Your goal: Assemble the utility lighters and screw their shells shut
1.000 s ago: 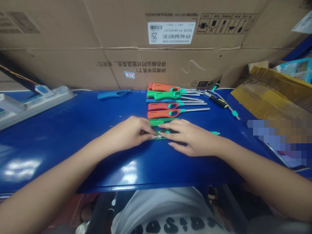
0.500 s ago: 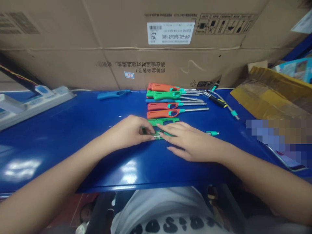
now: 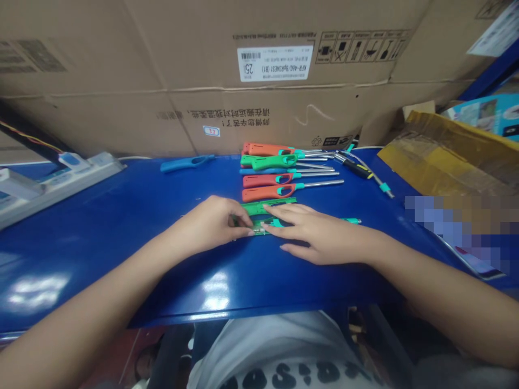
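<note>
A green long-nosed lighter [image 3: 265, 222] lies opened on the blue table [image 3: 121, 216], a separate green shell half [image 3: 268, 206] just behind it. My left hand [image 3: 211, 224] pinches the lighter's left part with curled fingers. My right hand [image 3: 320, 232] rests on its right part, fingers stretched forward and pressing down. The lighter's metal nose with a teal tip [image 3: 352, 220] sticks out to the right past my right hand.
Behind lie several orange, green and blue lighters [image 3: 279, 173] in a row, a lone blue shell [image 3: 186, 162], and a black-and-yellow tool [image 3: 360, 170]. Cardboard boxes [image 3: 259, 81] wall the back. A power strip [image 3: 57, 173] sits left, yellow packaging [image 3: 454, 156] right.
Both hands stay on the green lighter with only small finger shifts. The view has tilted slightly, so everything sits a little lower and to the left.
</note>
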`<state>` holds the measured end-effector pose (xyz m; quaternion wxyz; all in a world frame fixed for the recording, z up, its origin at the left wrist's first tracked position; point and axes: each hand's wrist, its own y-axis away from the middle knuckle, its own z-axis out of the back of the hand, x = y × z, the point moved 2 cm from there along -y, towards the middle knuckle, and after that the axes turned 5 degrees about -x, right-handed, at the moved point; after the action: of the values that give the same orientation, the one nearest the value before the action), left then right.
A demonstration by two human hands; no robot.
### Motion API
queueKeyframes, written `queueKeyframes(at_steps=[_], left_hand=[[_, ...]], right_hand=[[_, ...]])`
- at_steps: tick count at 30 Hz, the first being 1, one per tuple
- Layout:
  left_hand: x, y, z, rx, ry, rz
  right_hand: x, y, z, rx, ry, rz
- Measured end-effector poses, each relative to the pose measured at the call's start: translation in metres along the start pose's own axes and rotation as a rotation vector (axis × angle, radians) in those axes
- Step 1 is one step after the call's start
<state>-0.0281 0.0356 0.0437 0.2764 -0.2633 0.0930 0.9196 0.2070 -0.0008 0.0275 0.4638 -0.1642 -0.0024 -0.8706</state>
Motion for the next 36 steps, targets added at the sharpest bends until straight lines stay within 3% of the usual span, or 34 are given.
queueKeyframes(at_steps=[5,7,15,23,28,36], left_hand=[[0.001,0.002,0.002,0.001,-0.019,-0.006],[0.001,0.003,0.003,0.015,0.003,0.031],[0.005,0.002,-0.001,0.022,0.038,0.024],[-0.014,0.005,0.002,-0.190,-0.097,-0.259],[-0.021,0.006,-0.014,-0.192,-0.189,-0.512],[-0.011,0.004,-0.033,-0.172,-0.192,-0.500]], right_hand=[[-0.012,-0.004,0.004,-0.281,-0.065,0.014],[-0.017,-0.005,0.005,-0.319,-0.104,0.008],[-0.020,-0.005,0.005,-0.216,-0.155,-0.109],[-0.021,-0.001,0.017,-0.186,-0.174,-0.014],[-0.022,0.001,0.024,-0.137,-0.166,-0.065],[-0.021,-0.001,0.019,-0.048,-0.124,-0.138]])
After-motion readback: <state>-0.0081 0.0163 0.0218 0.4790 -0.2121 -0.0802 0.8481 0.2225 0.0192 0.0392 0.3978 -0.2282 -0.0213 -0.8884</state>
